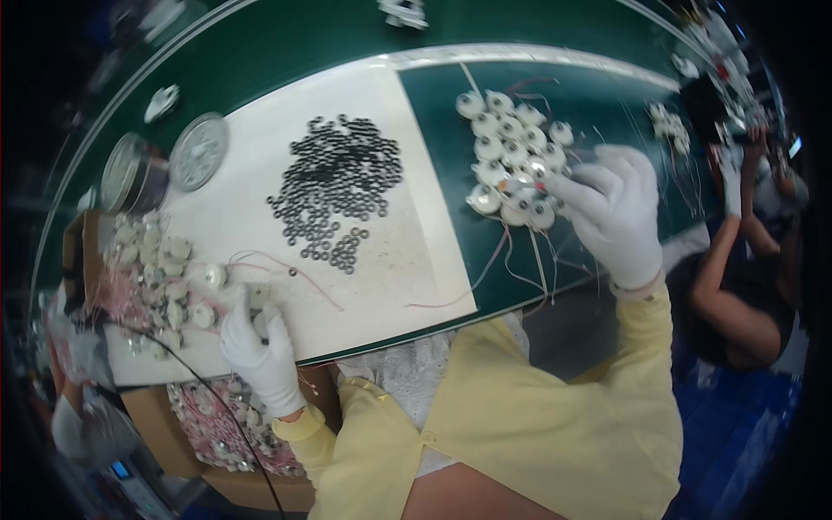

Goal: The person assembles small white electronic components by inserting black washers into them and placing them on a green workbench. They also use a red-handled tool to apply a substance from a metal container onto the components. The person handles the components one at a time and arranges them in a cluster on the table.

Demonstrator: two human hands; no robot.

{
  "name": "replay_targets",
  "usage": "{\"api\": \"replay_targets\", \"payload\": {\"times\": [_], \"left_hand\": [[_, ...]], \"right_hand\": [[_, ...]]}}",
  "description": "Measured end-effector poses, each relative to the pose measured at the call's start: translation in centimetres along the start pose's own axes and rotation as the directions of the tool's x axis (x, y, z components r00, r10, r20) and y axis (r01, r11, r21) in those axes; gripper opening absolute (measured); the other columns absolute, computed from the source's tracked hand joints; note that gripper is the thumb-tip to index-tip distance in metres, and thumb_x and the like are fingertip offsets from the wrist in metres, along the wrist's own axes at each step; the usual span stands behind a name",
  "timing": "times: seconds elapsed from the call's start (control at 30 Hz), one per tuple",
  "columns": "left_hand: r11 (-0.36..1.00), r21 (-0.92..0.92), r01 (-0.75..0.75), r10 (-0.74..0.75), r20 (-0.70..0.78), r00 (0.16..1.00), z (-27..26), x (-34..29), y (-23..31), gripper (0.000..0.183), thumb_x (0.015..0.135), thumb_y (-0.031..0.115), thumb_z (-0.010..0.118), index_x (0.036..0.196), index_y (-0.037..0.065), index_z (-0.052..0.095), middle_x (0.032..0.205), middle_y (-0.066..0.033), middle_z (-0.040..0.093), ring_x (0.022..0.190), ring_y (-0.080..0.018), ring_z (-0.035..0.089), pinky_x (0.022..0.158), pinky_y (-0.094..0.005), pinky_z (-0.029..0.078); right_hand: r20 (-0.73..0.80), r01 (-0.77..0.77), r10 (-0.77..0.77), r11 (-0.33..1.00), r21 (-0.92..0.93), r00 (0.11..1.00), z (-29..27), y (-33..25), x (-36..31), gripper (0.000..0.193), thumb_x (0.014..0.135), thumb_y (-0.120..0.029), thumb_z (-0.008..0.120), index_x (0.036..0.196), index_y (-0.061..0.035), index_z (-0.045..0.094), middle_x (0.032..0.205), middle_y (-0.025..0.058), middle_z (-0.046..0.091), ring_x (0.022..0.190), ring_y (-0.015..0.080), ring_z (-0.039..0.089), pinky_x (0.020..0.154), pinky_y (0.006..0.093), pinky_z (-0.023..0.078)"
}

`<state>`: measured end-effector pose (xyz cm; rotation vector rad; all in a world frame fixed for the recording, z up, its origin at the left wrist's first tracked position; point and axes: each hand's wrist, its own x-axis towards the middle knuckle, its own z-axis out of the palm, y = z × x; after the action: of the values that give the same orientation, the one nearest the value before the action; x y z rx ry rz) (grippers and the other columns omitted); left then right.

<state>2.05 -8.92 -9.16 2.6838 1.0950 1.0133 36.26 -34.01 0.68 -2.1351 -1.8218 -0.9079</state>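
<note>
My right hand (614,208), in a white glove, reaches over a cluster of round white motor-like parts (511,152) with thin wires on the green surface. Its thumb and fingers are pinched together at the cluster's near right edge. Small orange and red spots show by the fingertips, but what they grip is unclear. My left hand (260,351), also gloved, curls around a small pale motor-like part (259,296) at the front edge of the white sheet. Beside it lie loose white parts with pink wires (215,276).
Many small dark rings (338,173) are spread on the white sheet (416,251). A clear round tub (130,178) and its lid (199,152) stand far left. Wired parts (147,260) are heaped at left; a cardboard box (156,425) holds more below. Another person's arm (715,260) is at right.
</note>
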Motion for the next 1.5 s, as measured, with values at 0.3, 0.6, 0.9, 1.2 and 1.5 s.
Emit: {"api": "replay_targets", "payload": {"times": [0.3, 0.6, 0.9, 1.2, 1.5], "left_hand": [[0.994, 0.077, -0.078, 0.080, -0.029, 0.996, 0.8, 3.1, -0.9, 0.052, 0.080, 0.016, 0.077, 0.128, 0.006, 0.062, 0.086, -0.0065, 0.064, 0.081, -0.0291, 0.063, 0.073, -0.0435, 0.049], [0.981, 0.193, 0.033, -0.032, -0.007, 0.999, 0.1, 4.3, -2.5, 0.056, 0.079, 0.029, 0.077, 0.129, 0.009, 0.063, 0.090, -0.0058, 0.066, 0.087, -0.0270, 0.063, 0.077, -0.0423, 0.047], [0.990, 0.122, 0.075, -0.067, -0.074, 0.995, 0.5, 4.9, -4.0, 0.060, 0.081, 0.040, 0.075, 0.131, 0.009, 0.063, 0.105, -0.0113, 0.065, 0.105, -0.0327, 0.058, 0.091, -0.0482, 0.043], [0.998, -0.048, -0.035, 0.042, 0.162, 0.986, -4.3, 3.6, -3.4, 0.066, 0.086, 0.034, 0.071, 0.143, 0.007, 0.052, 0.140, -0.0235, 0.051, 0.131, -0.0418, 0.045, 0.110, -0.0526, 0.035], [0.899, 0.060, -0.433, 0.412, 0.220, 0.884, -12.0, 11.4, 5.7, 0.072, 0.083, 0.033, 0.073, 0.142, -0.001, 0.050, 0.140, -0.0286, 0.050, 0.127, -0.0466, 0.049, 0.104, -0.0499, 0.042]], "right_hand": [[-0.066, 0.204, -0.198, 0.973, 0.108, 0.978, -0.7, -1.6, 8.7, 0.048, 0.065, -0.001, 0.068, 0.111, -0.0147, 0.072, 0.092, 0.0016, 0.063, 0.090, 0.0273, 0.059, 0.085, 0.0423, 0.047], [-0.055, 0.446, -0.449, 0.853, 0.272, 0.892, 14.9, -13.9, 27.2, 0.033, 0.086, -0.010, 0.055, 0.112, -0.0223, 0.072, 0.075, 0.0034, 0.070, 0.068, 0.0244, 0.069, 0.061, 0.0411, 0.051], [0.195, 0.249, -0.299, 0.937, 0.245, 0.934, 16.7, -16.5, 27.6, 0.034, 0.092, -0.037, 0.059, 0.116, -0.0138, 0.064, 0.085, 0.0099, 0.071, 0.078, 0.0298, 0.070, 0.072, 0.0475, 0.050], [0.331, -0.152, -0.148, 0.670, 0.726, 0.932, -0.4, -6.0, 13.0, 0.047, 0.090, -0.018, 0.069, 0.134, -0.0011, 0.060, 0.087, 0.0150, 0.069, 0.072, 0.0278, 0.067, 0.069, 0.0347, 0.053], [0.332, -0.336, 0.063, 0.064, 0.940, 0.941, -1.3, -9.8, -4.0, 0.035, 0.089, 0.000, 0.062, 0.123, 0.0008, 0.068, 0.089, 0.0123, 0.075, 0.076, 0.0250, 0.073, 0.071, 0.0321, 0.056]]}}
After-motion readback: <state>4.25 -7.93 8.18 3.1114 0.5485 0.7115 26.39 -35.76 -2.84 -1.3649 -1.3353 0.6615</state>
